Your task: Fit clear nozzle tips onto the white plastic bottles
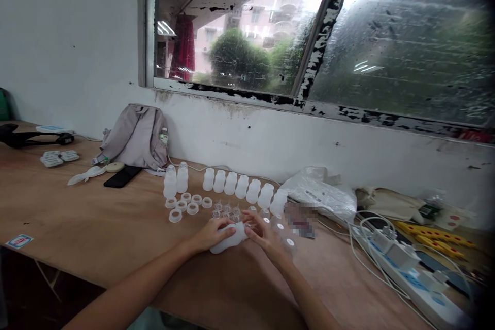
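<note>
My left hand (216,232) is wrapped round the body of a white, frosted baby bottle (230,240), which lies tilted with its mouth to the right. Curled fingers of my right hand (263,234) meet the bottle's neck; a small clear part shows there, but I cannot make out its kind. Just beyond my hands sit several clear bottle nipples (226,210). White collar rings (192,208) lie to their left. Clear caps (279,226) are partly hidden by my right hand. A row of open bottles (231,184) stands behind, with two topped bottles (182,178) at its left.
A grey backpack (133,136) leans on the wall, a black phone-like slab (121,177) before it. Plastic-wrapped packaging (320,191) lies right of the bottles. Cables and a power strip (413,278) run along the right side. The brown table (147,232) has its front edge near me.
</note>
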Available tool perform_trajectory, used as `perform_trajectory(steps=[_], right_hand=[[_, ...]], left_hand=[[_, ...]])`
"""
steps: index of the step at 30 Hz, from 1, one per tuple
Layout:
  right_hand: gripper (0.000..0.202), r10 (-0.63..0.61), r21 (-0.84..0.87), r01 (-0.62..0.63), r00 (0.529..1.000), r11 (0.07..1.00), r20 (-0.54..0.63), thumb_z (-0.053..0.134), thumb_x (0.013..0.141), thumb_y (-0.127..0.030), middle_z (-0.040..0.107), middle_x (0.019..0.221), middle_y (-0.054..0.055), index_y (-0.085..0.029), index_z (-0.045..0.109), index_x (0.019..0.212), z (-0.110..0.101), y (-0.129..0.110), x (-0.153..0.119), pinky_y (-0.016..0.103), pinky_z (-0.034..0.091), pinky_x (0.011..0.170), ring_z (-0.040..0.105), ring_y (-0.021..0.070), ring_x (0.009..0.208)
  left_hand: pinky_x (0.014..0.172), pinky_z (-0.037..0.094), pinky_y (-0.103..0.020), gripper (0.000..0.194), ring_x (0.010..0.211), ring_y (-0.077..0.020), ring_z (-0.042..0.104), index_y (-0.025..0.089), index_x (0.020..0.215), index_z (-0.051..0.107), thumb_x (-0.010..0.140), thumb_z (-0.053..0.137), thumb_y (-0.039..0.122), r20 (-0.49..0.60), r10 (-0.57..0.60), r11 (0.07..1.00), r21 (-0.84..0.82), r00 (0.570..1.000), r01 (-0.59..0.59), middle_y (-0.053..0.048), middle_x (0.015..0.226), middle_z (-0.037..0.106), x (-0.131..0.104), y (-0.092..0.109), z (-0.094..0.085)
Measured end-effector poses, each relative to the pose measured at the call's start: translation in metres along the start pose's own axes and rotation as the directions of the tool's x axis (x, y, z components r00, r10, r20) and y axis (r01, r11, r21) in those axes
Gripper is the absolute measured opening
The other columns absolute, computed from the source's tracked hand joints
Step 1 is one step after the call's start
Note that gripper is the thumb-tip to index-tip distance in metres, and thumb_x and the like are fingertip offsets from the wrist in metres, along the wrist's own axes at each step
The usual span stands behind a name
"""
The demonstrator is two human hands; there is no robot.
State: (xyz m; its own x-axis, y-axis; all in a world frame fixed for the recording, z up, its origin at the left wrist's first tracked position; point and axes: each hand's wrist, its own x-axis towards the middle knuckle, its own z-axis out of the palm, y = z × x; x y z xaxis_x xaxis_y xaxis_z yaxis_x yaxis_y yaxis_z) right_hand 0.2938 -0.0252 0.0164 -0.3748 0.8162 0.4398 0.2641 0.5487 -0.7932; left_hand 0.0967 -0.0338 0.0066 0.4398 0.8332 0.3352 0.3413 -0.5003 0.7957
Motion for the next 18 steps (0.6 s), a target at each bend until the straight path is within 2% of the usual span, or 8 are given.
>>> perform_trajectory(steps=[2,4,8,11,13,16,18], right_hand=[[0.04,0.032,0.039,-0.037,0.994,0.999,0.104,0.058,0.074,-0.04,0.059,0.103,0.006,-0.023,0.054,0.11,0.0,-0.002,0.0,0.031,0.046,0.073,0.056,0.0205,0.091],[0.036,0.071,0.035,-0.075,0.991,0.997,0.114,0.058,0.074,-0.041,0.061,0.104,0.007,-0.021,0.058,0.104,0.002,-0.001,-0.001,0.034,0.046,0.077,0.056,0.0219,0.092],[0.03,0.09,-0.075,-0.092,0.996,0.993,-0.027,0.058,0.073,-0.042,0.064,0.092,0.008,-0.019,0.062,0.092,0.008,0.004,-0.003,0.035,0.047,0.073,0.058,0.0221,0.082],[0.027,0.019,-0.175,-0.036,0.995,0.984,-0.099,0.057,0.073,-0.042,0.063,0.089,0.008,-0.02,0.063,0.087,0.011,0.004,-0.004,0.035,0.046,0.074,0.057,0.0225,0.084],[0.027,-0.024,-0.21,0.001,0.994,0.978,-0.106,0.056,0.073,-0.043,0.063,0.089,0.007,-0.021,0.063,0.087,0.011,0.002,-0.003,0.034,0.045,0.076,0.057,0.0225,0.085],[0.036,-0.021,-0.141,0.0,0.988,0.99,-0.151,0.042,0.081,-0.048,0.063,0.084,0.005,-0.021,0.062,0.095,0.004,0.002,-0.001,0.031,0.045,0.068,0.057,0.02,0.078],[0.045,0.015,-0.097,-0.045,0.955,0.994,-0.295,0.032,0.084,-0.049,0.061,0.073,0.004,-0.018,0.061,0.097,-0.002,0.006,0.002,0.028,0.043,0.057,0.055,0.0175,0.064]], left_hand=[[0.068,0.041,-0.024,0.044,0.077,-0.0165,0.055,0.014,0.095,0.06,0.083,0.036,0.049,0.026,-0.003,1.0,-0.031,1.0,0.004,-0.004,0.086,0.063,0.001,-0.002,0.0],[0.068,0.042,-0.024,0.044,0.079,-0.0175,0.056,0.014,0.098,0.059,0.079,0.043,0.051,0.051,-0.011,0.999,-0.037,0.999,0.013,-0.004,0.089,0.062,0.001,-0.003,0.0],[0.073,0.043,-0.027,0.048,0.084,-0.02,0.057,0.018,0.102,0.057,0.065,0.062,0.048,0.055,0.011,0.998,0.062,0.998,-0.014,-0.003,0.093,0.063,-0.002,0.0,0.002],[0.081,0.042,-0.03,0.051,0.091,-0.0216,0.057,0.02,0.107,0.054,0.065,0.063,0.046,-0.028,0.062,0.983,0.172,0.998,-0.056,-0.004,0.101,0.062,-0.004,0.002,0.007],[0.085,0.041,-0.032,0.052,0.095,-0.0225,0.056,0.02,0.109,0.051,0.067,0.062,0.047,-0.082,0.075,0.974,0.219,0.994,-0.055,-0.006,0.106,0.06,-0.004,0.003,0.011],[0.084,0.042,-0.033,0.051,0.094,-0.0227,0.056,0.019,0.111,0.049,0.07,0.057,0.049,-0.119,0.054,0.978,0.207,0.991,-0.028,-0.007,0.106,0.06,-0.004,0.003,0.013],[0.083,0.042,-0.033,0.048,0.094,-0.0222,0.056,0.018,0.111,0.048,0.074,0.053,0.048,-0.131,0.03,0.986,0.168,0.991,-0.008,-0.007,0.104,0.06,-0.003,0.003,0.012]])
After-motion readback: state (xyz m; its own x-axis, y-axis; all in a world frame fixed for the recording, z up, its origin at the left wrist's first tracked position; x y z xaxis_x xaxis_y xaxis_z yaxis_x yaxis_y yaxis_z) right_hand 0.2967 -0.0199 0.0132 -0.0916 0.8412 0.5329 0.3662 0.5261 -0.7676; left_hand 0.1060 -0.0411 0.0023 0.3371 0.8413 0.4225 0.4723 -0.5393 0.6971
